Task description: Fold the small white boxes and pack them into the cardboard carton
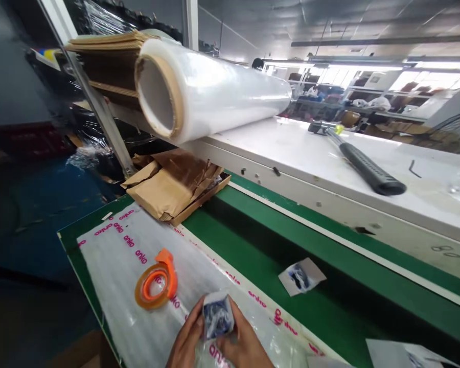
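Both hands hold one small clear packet (218, 316) with dark blue contents at the bottom middle of the head view. My left hand (186, 340) grips its left side, my right hand (244, 343) its right side. The packet is just above a stack of clear plastic bags (138, 266) printed with pink lettering, which lies on the green belt (260, 255). An orange tape dispenser (156, 281) with a roll of tape rests on the bags, left of my hands. A second small packet (301, 276) lies on the belt to the right.
A large roll of stretch film (210, 89) lies on the white bench (310, 153) above the belt, beside stacked cardboard (107, 56). A black-handled tool (364, 166) rests on the bench. Crumpled brown paper fills a cardboard tray (172, 186). Another flat bag (406, 353) is at bottom right.
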Demonstrator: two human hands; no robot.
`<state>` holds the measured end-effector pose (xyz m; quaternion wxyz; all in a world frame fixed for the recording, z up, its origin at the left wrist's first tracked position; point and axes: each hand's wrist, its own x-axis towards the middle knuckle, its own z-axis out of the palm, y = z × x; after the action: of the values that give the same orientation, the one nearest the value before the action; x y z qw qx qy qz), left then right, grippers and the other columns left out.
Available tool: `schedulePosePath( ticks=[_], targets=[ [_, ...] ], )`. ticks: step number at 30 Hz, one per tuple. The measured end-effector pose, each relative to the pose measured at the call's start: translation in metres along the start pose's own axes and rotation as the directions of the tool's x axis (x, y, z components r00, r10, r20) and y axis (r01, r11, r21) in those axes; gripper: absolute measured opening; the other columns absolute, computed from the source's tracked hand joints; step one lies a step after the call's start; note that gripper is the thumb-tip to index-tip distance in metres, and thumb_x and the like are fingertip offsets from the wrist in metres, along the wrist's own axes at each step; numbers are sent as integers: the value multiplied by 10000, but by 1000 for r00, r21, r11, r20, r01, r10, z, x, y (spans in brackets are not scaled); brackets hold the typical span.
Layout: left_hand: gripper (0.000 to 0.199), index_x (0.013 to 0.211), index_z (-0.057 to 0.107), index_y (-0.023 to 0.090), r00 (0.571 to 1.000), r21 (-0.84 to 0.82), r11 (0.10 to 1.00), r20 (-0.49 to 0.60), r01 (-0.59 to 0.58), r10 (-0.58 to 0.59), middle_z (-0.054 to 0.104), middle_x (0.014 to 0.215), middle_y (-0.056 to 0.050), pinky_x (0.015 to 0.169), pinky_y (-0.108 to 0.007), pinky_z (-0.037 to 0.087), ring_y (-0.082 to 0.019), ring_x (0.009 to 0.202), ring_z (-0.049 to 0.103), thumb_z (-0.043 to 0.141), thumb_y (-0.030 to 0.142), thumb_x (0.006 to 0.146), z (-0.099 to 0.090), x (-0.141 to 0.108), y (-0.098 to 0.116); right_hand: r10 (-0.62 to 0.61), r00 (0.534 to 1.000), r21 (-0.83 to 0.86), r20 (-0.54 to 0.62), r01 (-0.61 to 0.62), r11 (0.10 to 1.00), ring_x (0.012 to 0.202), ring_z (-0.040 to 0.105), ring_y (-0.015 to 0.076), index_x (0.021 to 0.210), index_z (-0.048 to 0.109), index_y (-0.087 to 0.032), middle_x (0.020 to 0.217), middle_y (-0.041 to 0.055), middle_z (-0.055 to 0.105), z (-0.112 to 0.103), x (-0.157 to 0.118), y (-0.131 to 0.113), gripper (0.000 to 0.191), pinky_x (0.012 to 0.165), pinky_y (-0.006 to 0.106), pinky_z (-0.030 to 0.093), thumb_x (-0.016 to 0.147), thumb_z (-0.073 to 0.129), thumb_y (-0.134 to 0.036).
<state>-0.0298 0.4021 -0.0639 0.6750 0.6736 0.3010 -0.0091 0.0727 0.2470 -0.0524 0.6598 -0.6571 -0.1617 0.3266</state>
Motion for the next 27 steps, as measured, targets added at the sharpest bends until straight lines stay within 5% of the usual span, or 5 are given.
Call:
schedulePosePath(
  ticks=[10, 15, 18, 22, 27],
  targets=[
    [840, 1676, 262, 250, 997, 187, 981, 76, -44, 30, 282, 1766, 0, 1349, -402, 288, -245, 1645, 201, 269, 742, 995, -6, 5, -23, -56, 904, -201, -424, -33, 979, 1325, 628, 337, 1343, 653, -204, 1401, 163, 684, 48, 4, -1, 520, 1227, 598, 443, 933, 543, -503],
    [952, 1486, 531, 208, 1000, -66, 998, -12, -15, 14, 555, 1593, -132, 1316, -494, 358, -358, 1534, 445, 560, 886, 818, 4, 10, -1, 125, 960, 154, -252, -87, 984, 1593, 373, 334, 1469, 606, -290, 1658, 68, 507, 27, -16, -2, 772, 1355, 546, 249, 835, 658, -728],
    [915, 1369, 634, 210, 999, -197, 980, -53, -22, 12, 625, 1506, -151, 1311, -537, 343, -395, 1500, 476, 674, 875, 741, 8, 3, 15, 209, 962, 340, -175, -141, 930, 1519, 484, 339, 1434, 639, -272, 1562, 86, 614, 9, -24, -3, 762, 1314, 540, 323, 857, 620, -769],
    [729, 1286, 668, 232, 996, -331, 939, -59, -88, 73, 677, 1415, -138, 1205, -503, 473, -381, 1391, 579, 789, 709, 748, 12, 0, 25, 120, 969, 104, -217, -99, 990, 1328, 610, 287, 1366, 656, -307, 1481, 79, 643, 13, -15, -13, 592, 1116, 443, 496, 812, 775, -480],
    [373, 744, 666, 206, 989, -285, 947, -28, -149, 147, 659, 1445, -156, 817, -371, 642, -383, 1208, 703, 761, 566, 747, -1, 10, 21, -106, 953, -62, -285, 92, 994, 1099, 676, 231, 839, 670, -244, 1277, 79, 667, 21, -6, -22, 118, 863, 327, 551, 804, 728, -341]
  ],
)
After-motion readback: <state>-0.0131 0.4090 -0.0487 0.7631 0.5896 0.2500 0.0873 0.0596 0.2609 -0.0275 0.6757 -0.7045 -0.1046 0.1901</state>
